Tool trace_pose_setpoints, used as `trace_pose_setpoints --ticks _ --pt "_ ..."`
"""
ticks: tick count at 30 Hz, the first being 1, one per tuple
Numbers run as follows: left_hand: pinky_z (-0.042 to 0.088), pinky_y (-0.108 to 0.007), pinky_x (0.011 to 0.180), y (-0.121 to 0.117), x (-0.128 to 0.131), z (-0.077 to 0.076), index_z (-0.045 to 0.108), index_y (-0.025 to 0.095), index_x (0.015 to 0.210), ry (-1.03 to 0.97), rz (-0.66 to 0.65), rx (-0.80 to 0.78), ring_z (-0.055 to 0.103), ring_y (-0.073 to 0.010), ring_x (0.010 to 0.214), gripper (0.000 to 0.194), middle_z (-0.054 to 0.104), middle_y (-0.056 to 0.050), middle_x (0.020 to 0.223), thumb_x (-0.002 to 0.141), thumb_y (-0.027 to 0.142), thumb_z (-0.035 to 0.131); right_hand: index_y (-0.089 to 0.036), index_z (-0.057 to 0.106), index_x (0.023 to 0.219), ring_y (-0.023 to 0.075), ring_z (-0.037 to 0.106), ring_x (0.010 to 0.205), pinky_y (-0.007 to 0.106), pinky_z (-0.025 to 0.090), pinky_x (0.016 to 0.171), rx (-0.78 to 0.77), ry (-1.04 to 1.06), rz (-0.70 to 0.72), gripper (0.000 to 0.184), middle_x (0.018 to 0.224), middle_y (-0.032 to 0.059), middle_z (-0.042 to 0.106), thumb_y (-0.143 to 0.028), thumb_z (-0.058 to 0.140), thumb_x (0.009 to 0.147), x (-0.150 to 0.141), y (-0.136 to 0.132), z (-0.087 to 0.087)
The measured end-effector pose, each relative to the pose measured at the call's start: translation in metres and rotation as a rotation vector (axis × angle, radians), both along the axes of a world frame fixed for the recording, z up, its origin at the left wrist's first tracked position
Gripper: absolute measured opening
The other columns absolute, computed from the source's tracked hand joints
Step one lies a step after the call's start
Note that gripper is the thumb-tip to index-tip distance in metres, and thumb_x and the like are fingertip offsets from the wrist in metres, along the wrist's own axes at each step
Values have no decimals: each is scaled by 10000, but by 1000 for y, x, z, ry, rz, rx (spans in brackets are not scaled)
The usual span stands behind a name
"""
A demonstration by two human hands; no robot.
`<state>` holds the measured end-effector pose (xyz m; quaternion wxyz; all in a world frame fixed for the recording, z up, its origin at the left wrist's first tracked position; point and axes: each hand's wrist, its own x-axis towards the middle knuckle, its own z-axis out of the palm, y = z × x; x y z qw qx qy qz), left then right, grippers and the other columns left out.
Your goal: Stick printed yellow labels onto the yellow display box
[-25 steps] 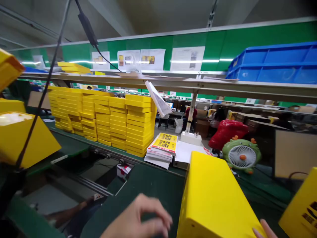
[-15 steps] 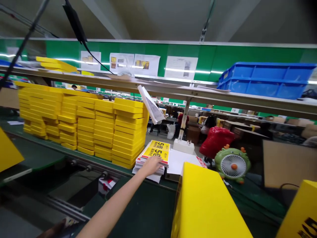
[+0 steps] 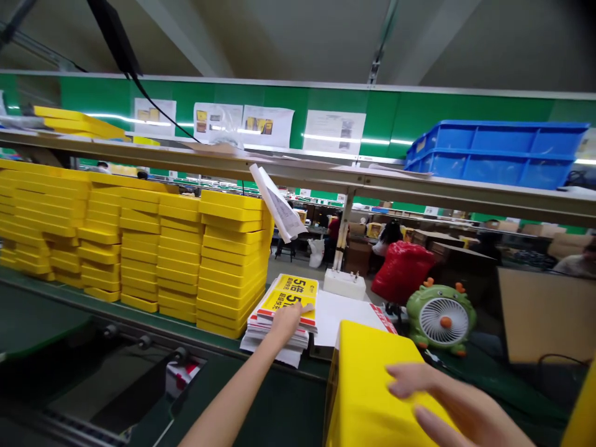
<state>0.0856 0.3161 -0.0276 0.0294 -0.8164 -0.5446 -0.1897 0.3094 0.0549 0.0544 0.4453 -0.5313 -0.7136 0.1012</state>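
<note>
Paper stack [image 3: 291, 295], glossy, under left hand [image 3: 285, 326], right hand [image 3: 447, 397] over yellow box [image 3: 367, 397]

Green conveyor bench [image 3: 41, 316], stacked yellow boxes [image 3: 177, 261], printed leaflet pile [image 3: 265, 341], white sheets [image 3: 344, 316]

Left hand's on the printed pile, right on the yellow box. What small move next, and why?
Probably slide the top printed sheet off the pile with the left hand, whose fingers rest on it, while the right hand steadies the yellow box.
</note>
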Motion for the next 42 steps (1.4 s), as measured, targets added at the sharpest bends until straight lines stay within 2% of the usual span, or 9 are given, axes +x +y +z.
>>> trace_pose_setpoints --ticks 2,4,8,11,20,26,31,37,42 --pt "518 -385 760 -3 -1 6 562 122 1043 -16 44 12 608 -180 818 254 612 -56 922 912 333 508 -266 650 957 220 576 1059 372 455 964 -356 136 258 246 1072 64 649 -435 509 849 -31 35 22" --pt "514 -389 770 -10 -4 13 574 123 1017 -29 42 24 609 -179 816 240 616 -50 905 912 329 509 -196 597 1026 175 609 979 316 482 914 -562 412 314 225 1032 70 649 -330 525 861 -56 87 29" --pt "491 -410 821 -26 -16 20 597 127 956 -65 -20 62 608 -184 850 211 628 -50 906 913 312 506 -106 536 1059 142 635 704 331 546 696 -773 564 123 297 904 72 634 -353 466 910 -85 185 -1" --pt "478 -416 845 -35 -25 20 608 132 936 -117 -102 92 605 -189 883 193 637 -54 914 917 289 497 -119 555 1019 127 615 698 288 544 623 -783 662 50 209 880 32 623 -285 516 899 -97 221 -26" --pt "451 -385 913 -25 -24 15 578 163 1112 -394 -260 118 567 -189 1032 248 623 -64 1103 893 274 543 -106 580 858 106 613 704 246 544 617 -660 816 135 26 819 -1 621 -127 564 856 -104 229 -38" --pt "479 -397 831 -13 -17 23 633 133 882 -414 -297 13 606 -182 860 207 649 -48 880 901 310 527 -108 583 788 97 605 644 250 537 612 -631 740 106 100 717 -24 608 -163 560 868 -99 230 -42" --pt "438 -445 900 -15 -9 19 609 125 819 -550 -270 -62 579 -200 931 144 624 -45 893 863 261 585 -113 594 838 116 615 716 275 540 650 -599 578 58 129 788 -1 625 -227 550 881 -96 231 -42" --pt "517 -348 737 11 -25 28 592 115 804 -1138 -62 -174 600 -159 780 174 614 -27 824 870 276 580 -128 586 959 139 610 752 312 541 667 -569 200 -163 194 902 36 624 -300 555 875 -80 239 -39" --pt "519 -259 600 3 -110 43 545 109 759 -1774 158 -114 581 -113 645 151 576 4 730 880 200 553 -170 513 1150 217 568 992 455 473 880 -373 -187 -285 291 1092 65 578 -277 537 881 -72 227 -33"
